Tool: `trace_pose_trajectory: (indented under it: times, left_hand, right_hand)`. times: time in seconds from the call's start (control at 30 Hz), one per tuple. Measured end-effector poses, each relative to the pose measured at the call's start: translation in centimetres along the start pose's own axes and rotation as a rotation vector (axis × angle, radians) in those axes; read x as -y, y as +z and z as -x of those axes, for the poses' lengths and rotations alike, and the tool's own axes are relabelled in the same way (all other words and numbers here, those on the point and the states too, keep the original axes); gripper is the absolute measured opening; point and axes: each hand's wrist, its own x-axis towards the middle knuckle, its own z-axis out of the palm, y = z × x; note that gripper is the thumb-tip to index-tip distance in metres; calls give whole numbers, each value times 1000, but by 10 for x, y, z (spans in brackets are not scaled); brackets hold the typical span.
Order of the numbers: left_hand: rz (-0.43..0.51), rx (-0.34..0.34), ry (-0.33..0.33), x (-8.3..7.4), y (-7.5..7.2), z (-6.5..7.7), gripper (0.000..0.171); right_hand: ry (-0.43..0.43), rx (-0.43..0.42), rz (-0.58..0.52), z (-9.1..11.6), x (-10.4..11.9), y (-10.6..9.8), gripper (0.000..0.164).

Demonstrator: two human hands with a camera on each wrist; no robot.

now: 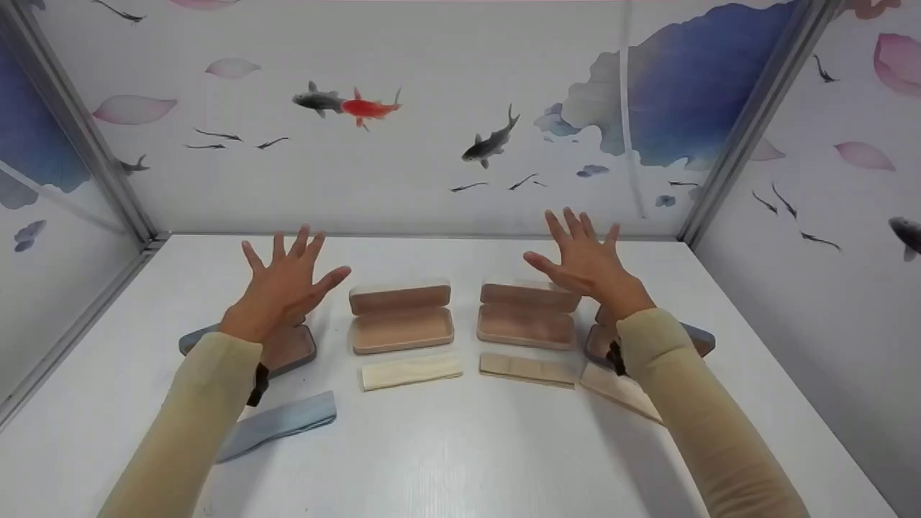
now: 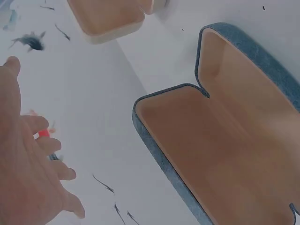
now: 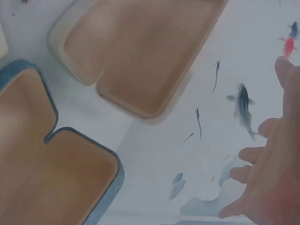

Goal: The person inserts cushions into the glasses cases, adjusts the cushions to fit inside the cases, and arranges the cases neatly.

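Fingers spread, my left hand [image 1: 282, 288] hovers over the left blue glasses case [image 2: 187, 140], holding nothing. My right hand [image 1: 590, 262], also spread and holding nothing, is above the right blue glasses case [image 3: 70, 173], which my forearm partly hides. Between them stand two pale glasses cases, the left one [image 1: 403, 331] and the right one [image 1: 529, 325], lids raised and tan insides bare. In front lie folded cloths: a blue one [image 1: 288, 421] by my left sleeve, a cream one [image 1: 410, 371], a beige one [image 1: 529, 369], and a light tan one [image 1: 619, 392] partly under my right forearm in this view.
The white table [image 1: 446, 460] is enclosed by white panels printed with fish and petals, the back panel [image 1: 432, 180] rising just beyond the cases. Metal posts [image 1: 755, 122] stand at its back corners.
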Motion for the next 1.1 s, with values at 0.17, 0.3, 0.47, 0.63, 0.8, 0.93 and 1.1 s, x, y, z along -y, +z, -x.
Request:
trace_pose_trajectory:
  times: [0.17, 0.3, 0.47, 0.63, 0.8, 0.93, 1.1]
  left_hand:
    - [38, -16, -25, 4, -3, 16, 93]
    - [71, -28, -52, 7, -7, 29, 96]
    - [147, -40, -65, 7, -13, 45, 95]
    - [227, -76, -57, 8, -13, 64, 88]
    - [328, -117, -49, 10, -7, 85, 74]
    - [403, -128, -51, 14, -2, 98, 69]
    - [462, -133, -62, 23, 0, 112, 63]
  right_hand:
    - [-50, -38, -16, 0, 14, 1, 89]
    - [-94, -63, -41, 1, 27, 1, 86]
    - [-129, -104, -116, 7, 45, 2, 82]
    - [-169, -148, -221, 12, 67, 5, 74]
    - [-235, -154, -334, 20, 92, 13, 70]
    - [-272, -105, -453, 27, 110, 22, 69]
    - [-281, -62, -620, 32, 135, 33, 64]
